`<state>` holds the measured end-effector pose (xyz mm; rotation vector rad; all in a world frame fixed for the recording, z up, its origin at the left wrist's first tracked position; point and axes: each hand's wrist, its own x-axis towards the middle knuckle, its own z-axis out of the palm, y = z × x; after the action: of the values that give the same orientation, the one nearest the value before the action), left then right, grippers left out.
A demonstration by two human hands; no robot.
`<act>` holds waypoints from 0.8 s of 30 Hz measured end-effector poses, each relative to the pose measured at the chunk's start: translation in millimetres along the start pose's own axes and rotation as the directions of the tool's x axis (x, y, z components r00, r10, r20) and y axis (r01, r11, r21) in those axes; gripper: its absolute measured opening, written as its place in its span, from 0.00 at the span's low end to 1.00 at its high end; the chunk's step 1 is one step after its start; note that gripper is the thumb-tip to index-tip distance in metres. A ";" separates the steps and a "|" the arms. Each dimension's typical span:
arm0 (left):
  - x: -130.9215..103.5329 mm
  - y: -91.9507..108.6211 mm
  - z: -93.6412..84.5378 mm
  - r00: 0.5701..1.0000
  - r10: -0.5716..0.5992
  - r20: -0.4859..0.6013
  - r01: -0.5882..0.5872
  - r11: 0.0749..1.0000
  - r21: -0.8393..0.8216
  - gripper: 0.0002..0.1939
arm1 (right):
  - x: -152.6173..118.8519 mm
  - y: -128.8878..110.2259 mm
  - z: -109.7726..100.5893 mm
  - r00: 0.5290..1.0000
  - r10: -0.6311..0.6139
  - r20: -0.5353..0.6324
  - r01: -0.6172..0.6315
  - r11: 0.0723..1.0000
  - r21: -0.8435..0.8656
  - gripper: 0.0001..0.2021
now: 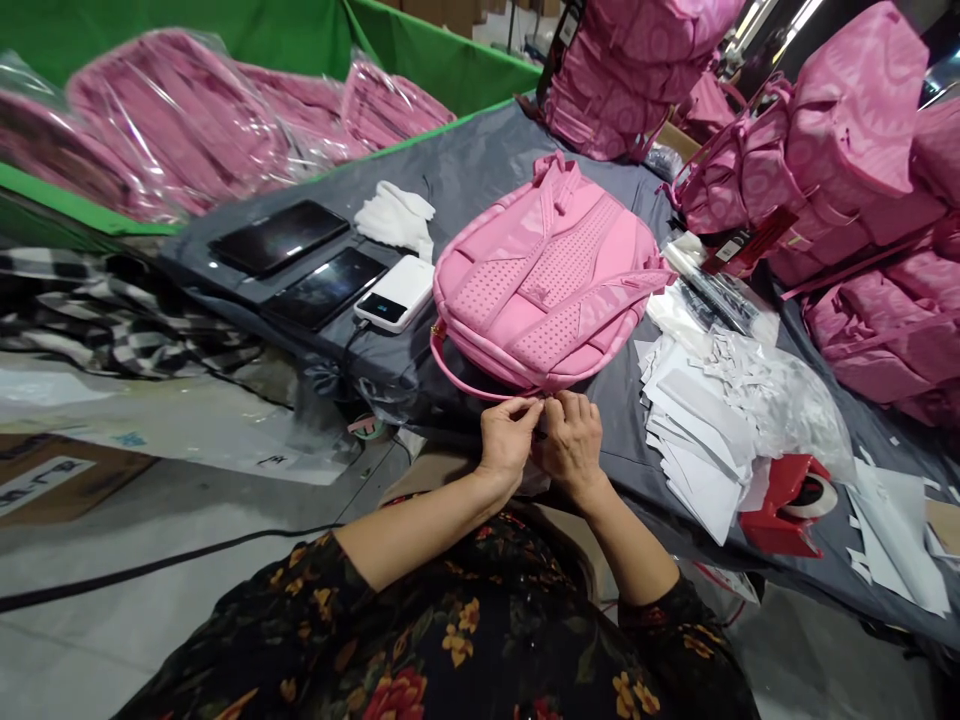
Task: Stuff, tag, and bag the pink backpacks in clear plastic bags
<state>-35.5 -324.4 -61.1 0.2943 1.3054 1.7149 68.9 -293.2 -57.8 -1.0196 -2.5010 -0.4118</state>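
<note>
A pink backpack (555,270) lies on the grey-covered table, its straps and dotted back panel facing up. Just below its near edge, my left hand (508,437) is closed in a pinch, thumb and forefinger together. My right hand (571,436) is closed right beside it, fingers curled and knuckles up. Both hands meet at the bag's near end, close to the pink loop (465,388). Whatever is between the fingers is too small and covered to make out.
Left of the bag are a white power bank (395,293), two dark tablets (326,288) and a white cloth (395,215). On the right lie white papers (694,430), clear plastic and a red tape dispenser (784,505). Pink backpacks (832,130) are piled behind; bagged ones (180,110) fill a green bin.
</note>
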 end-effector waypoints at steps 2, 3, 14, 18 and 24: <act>-4.9 2.7 -3.4 0.998 -0.001 0.057 0.000 1.000 0.019 0.10 | 0.1 -0.2 2.8 0.999 0.047 0.000 -0.047 0.999 0.008 0.06; -8.1 3.3 -6.6 0.997 0.006 0.083 -0.008 1.000 0.019 0.12 | 0.2 0.2 4.8 0.997 0.071 -0.013 -0.070 0.997 0.024 0.07; 11.7 -18.5 -2.5 0.890 -0.296 0.346 0.400 0.872 -0.284 0.15 | 13.0 11.8 -10.8 0.906 0.372 0.202 -0.414 0.680 0.605 0.11; 13.3 -21.3 2.3 0.876 -0.277 0.394 0.413 0.853 -0.318 0.23 | 20.6 15.6 -10.4 0.863 0.398 0.312 -0.498 0.559 0.663 0.12; 8.6 -22.2 -4.6 0.918 -0.187 0.349 0.253 0.955 -0.154 0.32 | 4.2 43.5 -19.1 0.784 0.589 0.196 -0.549 0.511 0.662 0.12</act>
<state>-31.6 -320.6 -84.8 0.2925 0.8803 1.5101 102.1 -268.6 -34.1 -1.3546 -1.8043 0.6641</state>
